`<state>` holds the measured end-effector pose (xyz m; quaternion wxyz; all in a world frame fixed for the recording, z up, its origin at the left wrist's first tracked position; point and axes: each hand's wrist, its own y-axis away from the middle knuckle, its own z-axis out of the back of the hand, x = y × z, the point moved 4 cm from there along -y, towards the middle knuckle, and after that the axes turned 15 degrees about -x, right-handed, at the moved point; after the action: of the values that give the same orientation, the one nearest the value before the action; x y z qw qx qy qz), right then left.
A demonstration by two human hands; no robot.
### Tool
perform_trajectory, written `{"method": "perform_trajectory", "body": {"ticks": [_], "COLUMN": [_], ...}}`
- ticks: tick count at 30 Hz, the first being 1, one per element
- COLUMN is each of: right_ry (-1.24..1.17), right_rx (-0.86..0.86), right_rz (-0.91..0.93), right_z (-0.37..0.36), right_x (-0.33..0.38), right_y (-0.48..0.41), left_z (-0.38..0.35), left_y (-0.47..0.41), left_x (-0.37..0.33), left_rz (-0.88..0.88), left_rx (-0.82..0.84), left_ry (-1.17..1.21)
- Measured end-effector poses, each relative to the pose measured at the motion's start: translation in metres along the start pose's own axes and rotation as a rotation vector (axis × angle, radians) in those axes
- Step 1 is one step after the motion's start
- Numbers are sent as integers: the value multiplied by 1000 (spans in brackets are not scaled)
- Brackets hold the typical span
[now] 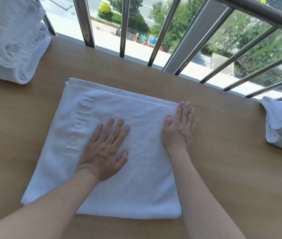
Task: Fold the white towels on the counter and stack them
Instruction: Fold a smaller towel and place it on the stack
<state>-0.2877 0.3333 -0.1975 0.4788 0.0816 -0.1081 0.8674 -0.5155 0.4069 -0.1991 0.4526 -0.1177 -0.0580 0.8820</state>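
A: Place of the towel [136,178]?
B: Mid counter [223,169], flat, folded to a rough square; hemmed edge of a lower layer showing along the far side.
A: Left hand [102,152]?
B: Palm down on the middle of the towel, fingers straight and spread, pressing the cloth. Nothing gripped.
A: Right hand [179,130]?
B: Also palm down, at the towel's right edge near the far corner, partly on cloth, partly on bare wood. Fingers straight and close together, nothing pinched or held.
A: Anything else held by the counter?
B: A stack [10,49] of white towels at the far left corner, folds and rolled ends facing this way, well apart from the middle towel. A heap [281,128] of white cloth at the right edge, rumpled, cut off by the frame, also well apart.
A: Any writing?
B: Letters [78,125] embossed white on white down the towel's left part, lying sideways. "hotel" legible toward the near end; a shape like "U" at the far end, hard to tell for sure.
A: Behind the counter?
B: A railing [124,26] of metal bars right along the far edge; beyond it, blurred trees [179,23] and pavement far below
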Motion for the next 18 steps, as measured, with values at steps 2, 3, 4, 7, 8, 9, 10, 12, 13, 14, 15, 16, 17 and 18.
{"method": "perform_trajectory", "body": {"ticks": [2, 3, 4, 7, 8, 9, 10, 12, 13, 14, 15, 16, 17, 18], "right_ry": [-107, -139, -138, -65, -38, -12, 4, -1, 1, 9, 7, -14, -50, -88], "right_rx": [-35, -17, 8, 43, 39, 34, 26, 8, -2, -15, -36, -60, -77, -75], "right_rz": [141, 216, 285, 348, 321, 287, 244, 119, 50, -11, -52, -54, -20, 44], "right_z": [2, 1, -1, -6, -5, -2, 2, 11, 15, 18, 21, 24, 25, 24], "right_x": [29, 41, 47, 28, 14, -1, -16, -45, -53, -57, -55, -45, -30, -12], "right_y": [36, 58, 77, 96, 92, 89, 87, 85, 86, 89, 93, 100, 111, 124], "left_z": [1, 0, 1, 1, 0, 0, 0, 1, 1, 1, 2, 2, 2, 2], "left_y": [0, 0, -1, -1, -2, -1, -1, -1, -1, -1, -1, -1, -1, -1], "left_x": [0, 0, 0, 0, 0, 1, 1, 1, 0, 0, 0, 0, -1, -1], "left_rz": [-1, -4, 0, 20, 27, 34, 38, 34, 32, 32, 34, 38, 43, 43], "left_rx": [-8, -8, -7, 25, 34, 39, 42, 45, 45, 45, 45, 47, 50, 54], "left_ry": [-4, -9, -14, -30, -31, -35, -38, -37, -35, -31, -23, -14, -6, 1]}}
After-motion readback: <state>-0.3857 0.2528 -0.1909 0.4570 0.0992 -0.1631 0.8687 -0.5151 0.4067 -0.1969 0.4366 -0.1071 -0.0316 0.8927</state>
